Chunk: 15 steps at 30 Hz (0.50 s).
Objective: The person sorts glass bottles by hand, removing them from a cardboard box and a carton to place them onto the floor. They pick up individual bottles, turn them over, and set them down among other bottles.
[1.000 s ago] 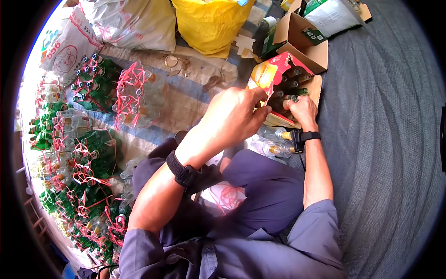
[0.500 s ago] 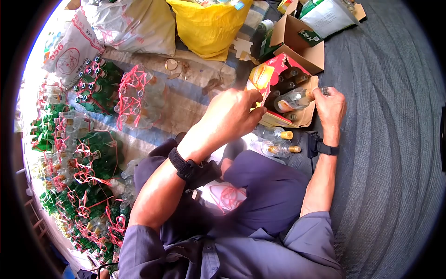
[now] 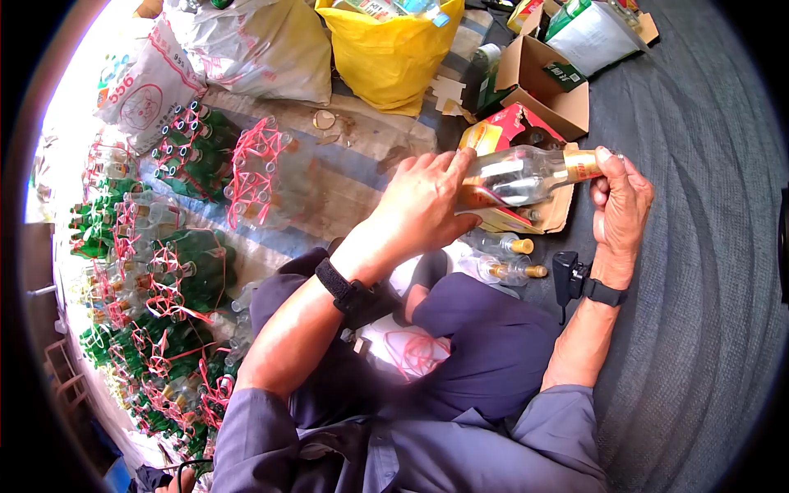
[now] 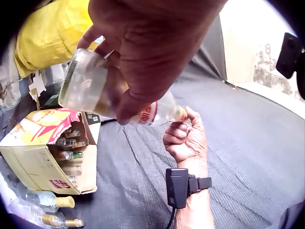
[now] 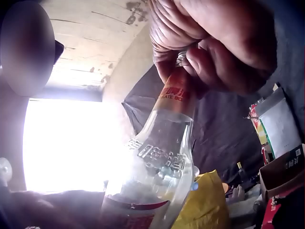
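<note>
**Operator:** Where was the bottle at this mark?

**Observer:** The clear glass bottle (image 3: pixel 522 177) lay nearly level in the air, just above the red-and-yellow carton (image 3: pixel 501 131) and free of its open top. Half a second before, it sat lower, at the carton's mouth. A second before, your right hand was down among the necks inside.

**Operator:** And my hands?

**Observer:** Your right hand (image 3: pixel 620 205) gripped the neck, fingers curled round the gold neck label. Your left hand (image 3: pixel 423 201) had come off the carton flap, where it sat in both earlier pictures. It closed round the bottle's base end, fingers and thumb curled about the glass. You held the bottle at both ends.

**Operator:** Anything else around?

**Observer:** Two loose bottles (image 3: pixel 503 269) with gold caps lay on their sides just beside the carton, near your knee, and had not moved. The left wrist view showed more necks inside the carton. A grey mat (image 3: pixel 699 271) lay under the carton and under your right arm. Bundles of green bottles (image 3: pixel 193 275) tied in red string lay to your left. A yellow sack (image 3: pixel 390 53) stood beyond the carton.
</note>
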Motion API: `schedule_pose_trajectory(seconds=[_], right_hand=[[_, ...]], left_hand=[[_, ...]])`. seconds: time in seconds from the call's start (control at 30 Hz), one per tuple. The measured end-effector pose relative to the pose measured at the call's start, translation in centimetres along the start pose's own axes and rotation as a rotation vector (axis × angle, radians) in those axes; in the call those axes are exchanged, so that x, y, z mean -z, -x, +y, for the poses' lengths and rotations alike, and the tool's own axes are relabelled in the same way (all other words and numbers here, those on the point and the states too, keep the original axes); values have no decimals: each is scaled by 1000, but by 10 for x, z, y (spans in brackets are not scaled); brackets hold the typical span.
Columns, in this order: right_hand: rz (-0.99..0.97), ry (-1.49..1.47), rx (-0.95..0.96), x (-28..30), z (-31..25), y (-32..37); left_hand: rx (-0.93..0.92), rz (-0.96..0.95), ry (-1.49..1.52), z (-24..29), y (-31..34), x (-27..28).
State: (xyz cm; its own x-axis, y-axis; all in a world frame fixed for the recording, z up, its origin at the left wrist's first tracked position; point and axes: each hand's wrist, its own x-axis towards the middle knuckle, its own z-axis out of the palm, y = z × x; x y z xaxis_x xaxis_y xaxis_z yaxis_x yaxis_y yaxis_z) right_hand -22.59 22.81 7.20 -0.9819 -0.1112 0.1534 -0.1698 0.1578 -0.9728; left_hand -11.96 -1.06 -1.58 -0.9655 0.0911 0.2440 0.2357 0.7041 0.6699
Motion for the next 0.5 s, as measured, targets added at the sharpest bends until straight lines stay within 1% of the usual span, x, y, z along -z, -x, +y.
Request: schedule_pose_trajectory(seconds=[0.03, 0.07, 0.1, 0.13, 0.17, 0.23, 0.27, 0.3, 0.37, 0.4, 0.43, 0.5], right_hand=[[-9, -63, -45, -1, -1, 0], [-17, -126, -91, -2, -2, 0], [-17, -126, -90, -4, -1, -1], [0, -142, -114, -7, 1, -3], [15, -158, -137, -11, 4, -4], [57, -137, -205, -27, 13, -5], [-13, -82, -175, -29, 29, -6], [-72, -26, -224, -39, 39, -5], [-309, 138, -238, -54, 49, 5], [-396, 88, -298, -64, 52, 10], [-482, 38, -361, -73, 54, 16], [-510, 40, -387, -82, 56, 21]], left_hand=[[0, 1, -2, -1, 1, -1], [34, -56, 55, -1, 2, -1], [67, -113, 112, -2, 3, -3], [18, -17, 121, 0, 4, -7], [18, -14, 121, 1, 7, -9], [225, -198, 253, 9, 10, -1], [258, -183, 235, 7, 13, -8], [259, -177, 234, 8, 12, -8], [470, -225, 334, 10, 10, -5], [495, -189, 421, 7, 9, -5], [504, -181, 418, 4, 8, -5], [601, -196, 450, 1, 7, -4]])
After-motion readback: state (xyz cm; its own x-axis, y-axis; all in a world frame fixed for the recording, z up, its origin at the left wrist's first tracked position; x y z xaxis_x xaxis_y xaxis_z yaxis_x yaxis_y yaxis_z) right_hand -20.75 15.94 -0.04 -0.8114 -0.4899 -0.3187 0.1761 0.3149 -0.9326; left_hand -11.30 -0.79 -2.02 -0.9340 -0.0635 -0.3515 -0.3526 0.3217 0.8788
